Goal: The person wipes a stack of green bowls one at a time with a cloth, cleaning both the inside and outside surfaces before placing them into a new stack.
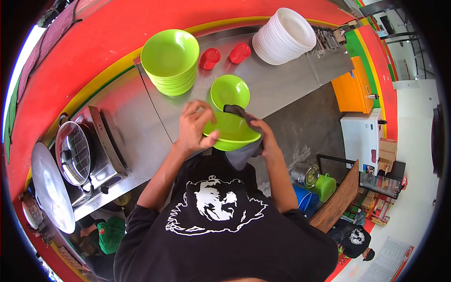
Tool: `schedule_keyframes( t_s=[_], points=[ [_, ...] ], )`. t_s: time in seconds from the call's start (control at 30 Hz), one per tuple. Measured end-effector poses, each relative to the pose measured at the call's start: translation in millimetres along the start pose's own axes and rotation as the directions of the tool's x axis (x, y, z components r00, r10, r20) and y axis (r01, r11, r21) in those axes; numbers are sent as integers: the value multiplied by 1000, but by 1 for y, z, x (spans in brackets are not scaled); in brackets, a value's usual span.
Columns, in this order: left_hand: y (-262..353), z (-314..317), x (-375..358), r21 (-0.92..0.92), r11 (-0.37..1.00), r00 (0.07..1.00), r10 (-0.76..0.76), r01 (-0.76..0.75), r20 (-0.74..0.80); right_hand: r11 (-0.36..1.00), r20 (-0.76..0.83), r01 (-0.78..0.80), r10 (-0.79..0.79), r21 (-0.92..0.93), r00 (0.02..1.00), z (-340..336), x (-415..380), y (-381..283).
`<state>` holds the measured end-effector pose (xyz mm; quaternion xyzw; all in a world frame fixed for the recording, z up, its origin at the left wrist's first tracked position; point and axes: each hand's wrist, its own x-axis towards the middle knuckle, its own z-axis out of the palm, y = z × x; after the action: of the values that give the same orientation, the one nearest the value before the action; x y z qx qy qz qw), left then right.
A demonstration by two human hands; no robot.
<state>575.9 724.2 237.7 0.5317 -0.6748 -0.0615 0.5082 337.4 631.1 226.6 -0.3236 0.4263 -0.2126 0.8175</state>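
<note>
A lime-green bowl (230, 129) is tilted in front of my chest. My right hand (266, 138) grips its right side through a dark grey cloth (240, 157), which hangs below the bowl and folds up over its far rim. My left hand (192, 124) is at the bowl's left edge, fingers bent and apart, thumb close to the rim, holding nothing. Just beyond, a smaller green bowl (229, 91) rests on the steel counter (277, 89). A tall stack of green bowls (170, 56) stands farther back to the left.
Two red cups (210, 58) and a stack of white plates (286, 37) stand along the back of the counter. At left are a glass-lidded pan (74, 152) on a stove and a large round metal lid (52, 188). Other people (354, 239) are at the lower right and lower left.
</note>
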Motion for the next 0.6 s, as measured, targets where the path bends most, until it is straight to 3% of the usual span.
schedule_keyframes(
  t_s=[0.03, 0.07, 0.13, 0.2, 0.27, 0.33, 0.47, 0.6],
  points=[
    [2, 3, 8, 21, 999, 994, -35, 37, -104, 995, -7, 77, -78, -65, 997, -1, 3, 0],
    [-5, 12, -4, -70, 983, 984, -174, 172, -35, 993, -25, 117, -118, -26, 993, -2, 4, 2],
    [-1, 35, -11, -327, 867, 899, -427, 377, -97, 943, -127, 248, -279, -221, 952, -9, 9, 10],
    [-2, 48, -15, -481, 715, 811, -586, 507, -15, 858, -253, 362, -466, -366, 848, -5, 15, 17],
    [-9, 53, -19, -521, 594, 754, -638, 612, 158, 736, -288, 343, -583, -583, 760, -17, 26, 27],
    [-17, 67, -19, -422, 684, 783, -611, 595, 114, 571, -275, 314, -717, -758, 641, -19, 32, 25],
    [-46, 92, -24, -344, 678, 746, -656, 649, 114, 456, -225, 218, -734, -863, 641, -42, 59, 21],
    [-73, 120, -27, -273, 734, 771, -635, 622, 48, 327, -143, 145, -713, -934, 687, -61, 89, 7]
  ],
)
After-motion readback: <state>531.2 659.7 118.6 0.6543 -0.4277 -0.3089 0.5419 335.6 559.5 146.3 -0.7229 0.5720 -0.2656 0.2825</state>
